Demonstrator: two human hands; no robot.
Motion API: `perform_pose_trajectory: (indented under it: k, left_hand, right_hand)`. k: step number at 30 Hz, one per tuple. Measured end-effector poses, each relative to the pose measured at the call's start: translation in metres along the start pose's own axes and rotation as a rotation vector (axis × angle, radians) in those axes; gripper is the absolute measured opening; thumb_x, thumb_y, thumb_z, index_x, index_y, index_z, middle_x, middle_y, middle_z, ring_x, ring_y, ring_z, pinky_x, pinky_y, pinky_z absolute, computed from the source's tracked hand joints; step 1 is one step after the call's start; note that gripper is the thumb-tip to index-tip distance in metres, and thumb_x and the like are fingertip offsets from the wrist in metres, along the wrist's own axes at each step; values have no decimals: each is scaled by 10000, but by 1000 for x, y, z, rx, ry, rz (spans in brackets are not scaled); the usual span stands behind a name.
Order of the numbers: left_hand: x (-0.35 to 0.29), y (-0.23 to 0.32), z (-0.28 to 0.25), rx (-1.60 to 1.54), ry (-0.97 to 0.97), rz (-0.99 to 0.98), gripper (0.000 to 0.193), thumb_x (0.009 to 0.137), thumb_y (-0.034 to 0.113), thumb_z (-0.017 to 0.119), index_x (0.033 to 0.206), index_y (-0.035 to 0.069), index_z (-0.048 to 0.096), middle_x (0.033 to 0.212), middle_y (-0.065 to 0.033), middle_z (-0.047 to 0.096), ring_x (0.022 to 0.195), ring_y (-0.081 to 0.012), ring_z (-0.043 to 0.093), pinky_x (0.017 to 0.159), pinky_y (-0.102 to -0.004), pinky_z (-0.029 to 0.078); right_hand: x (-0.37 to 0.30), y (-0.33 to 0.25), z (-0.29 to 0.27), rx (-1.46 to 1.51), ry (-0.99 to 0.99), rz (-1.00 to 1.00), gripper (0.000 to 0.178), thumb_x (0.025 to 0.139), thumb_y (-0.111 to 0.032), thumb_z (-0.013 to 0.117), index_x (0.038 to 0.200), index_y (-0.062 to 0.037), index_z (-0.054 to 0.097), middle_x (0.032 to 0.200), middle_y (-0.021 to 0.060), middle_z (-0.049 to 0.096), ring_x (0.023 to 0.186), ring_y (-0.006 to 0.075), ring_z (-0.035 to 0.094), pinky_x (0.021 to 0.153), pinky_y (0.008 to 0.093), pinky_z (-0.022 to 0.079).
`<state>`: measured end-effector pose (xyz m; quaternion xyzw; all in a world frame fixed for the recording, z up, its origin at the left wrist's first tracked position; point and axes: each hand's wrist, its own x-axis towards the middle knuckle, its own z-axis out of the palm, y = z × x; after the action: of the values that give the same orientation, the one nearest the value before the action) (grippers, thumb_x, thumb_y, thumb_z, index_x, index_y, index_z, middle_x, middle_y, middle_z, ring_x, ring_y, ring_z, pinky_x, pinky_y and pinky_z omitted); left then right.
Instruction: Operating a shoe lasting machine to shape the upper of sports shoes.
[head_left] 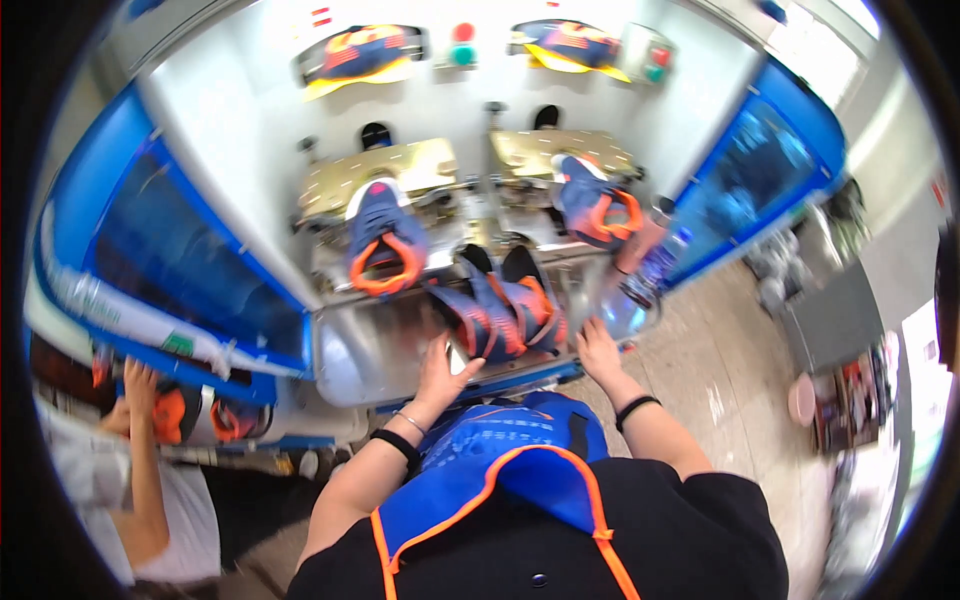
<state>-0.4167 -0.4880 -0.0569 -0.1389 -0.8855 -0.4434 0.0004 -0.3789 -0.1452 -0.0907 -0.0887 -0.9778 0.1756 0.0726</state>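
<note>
Several dark blue and orange shoe uppers (508, 310) stand bunched together on a metal tray (360, 350) in front of me. My left hand (447, 374) is at their left side over the tray's near edge, thumb apart from the fingers. Something small and white shows beside that thumb, too blurred to name. To the right of the uppers, my right hand (598, 350) rests by the tray's edge with fingers extended, holding nothing. Beyond the tray, one blue and orange shoe upper (383, 235) sits at the left machine station, another upper (592, 200) at the right one.
Blue-framed window panels (195, 265) flank the machine. Gold metal plates (385, 175) lie behind the shoes, with red and green buttons (462, 45) above. A clear bottle (662, 260) stands right of the tray. At left, a co-worker's hand (140, 385) is near more orange uppers.
</note>
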Motion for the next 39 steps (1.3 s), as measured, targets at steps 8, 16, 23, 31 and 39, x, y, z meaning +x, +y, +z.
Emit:
perform_pose_trajectory:
  k: [8, 16, 23, 31, 39]
  left_hand:
    - [-108, -22, -45, 588, -308, 109, 953, 724, 453, 760, 1467, 81, 293, 1549, -161, 224, 1442, -331, 198, 1128, -552, 238]
    - [-143, -42, -48, 584, -202, 184, 940, 684, 390, 790, 1460, 126, 328, 1547, -137, 249, 1430, -308, 246, 1124, -484, 280]
    - [-143, -59, -42, 611, -89, 291, 638, 844, 272, 609, 1428, 129, 398, 1530, -138, 296, 1405, -291, 313, 1106, -473, 311]
    - [-140, -64, -43, 567, -147, 286, 566, 876, 184, 532, 1426, 148, 403, 1535, -136, 289, 1416, -297, 294, 1100, -459, 341]
    - [-149, -49, -52, 543, -149, 270, 498, 903, 194, 490, 1398, 150, 455, 1519, -125, 329, 1396, -286, 337, 1121, -439, 296]
  right_hand:
    - [-63, -17, 5, -312, -44, 103, 632, 902, -365, 516, 1402, -2, 389, 1488, 201, 333, 1356, 370, 334, 1092, 499, 286]
    - [-53, -34, 19, -324, 111, 443, 454, 928, -336, 497, 1371, -246, 458, 1433, 56, 418, 1291, 284, 426, 971, 509, 385]
    - [-48, -39, 27, -447, 122, 492, 445, 944, -299, 493, 1378, -281, 396, 1422, 34, 412, 1275, 259, 432, 955, 470, 407]
    - [-50, -53, 15, -445, 114, 479, 445, 935, -273, 496, 1372, -263, 416, 1397, 60, 422, 1268, 282, 432, 972, 452, 407]
    - [-58, -54, 8, -453, 93, 474, 505, 929, -197, 515, 1410, -236, 366, 1427, 87, 400, 1283, 292, 422, 977, 442, 409]
